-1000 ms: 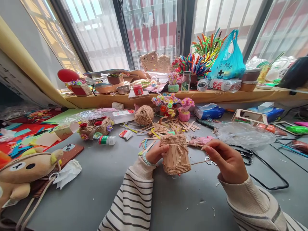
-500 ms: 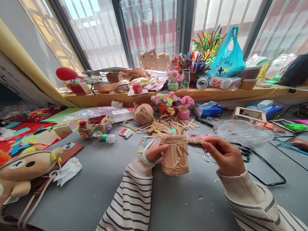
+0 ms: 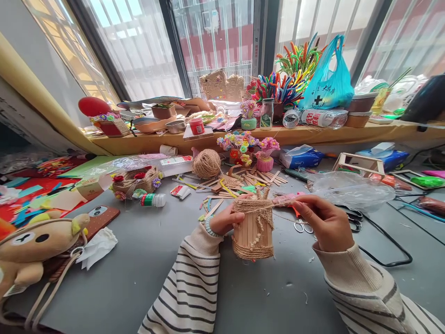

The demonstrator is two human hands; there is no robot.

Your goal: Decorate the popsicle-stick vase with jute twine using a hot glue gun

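My left hand (image 3: pixel 225 220) grips the left side of a small pot made of wooden craft sticks (image 3: pixel 247 231), its thumb lying across the front. Jute twine is wound in bands around the pot's top and bottom, and a braided piece hangs down its front. To the right, my right hand (image 3: pixel 327 221) pinches a strand of twine (image 3: pixel 283 202) between thumb and fingertips. That strand runs taut to the pot's upper band. Behind the right fingers lie scissors (image 3: pixel 303 226), partly hidden. A ball of twine (image 3: pixel 206 163) rests farther back.
Loose craft sticks (image 3: pixel 267 177) lie scattered behind the pot. A plush bear bag (image 3: pixel 41 246), a phone (image 3: pixel 104 218) and a crumpled tissue (image 3: pixel 99 246) are at left. A plastic bag (image 3: pixel 358 191) and a black cable (image 3: pixel 389 246) lie at right; potted craft flowers (image 3: pixel 266 153) stand behind.
The pot has tilted slightly, and its stick tops show more. The strand in my right hand now lies closer against the upper band. Both hands keep their hold.
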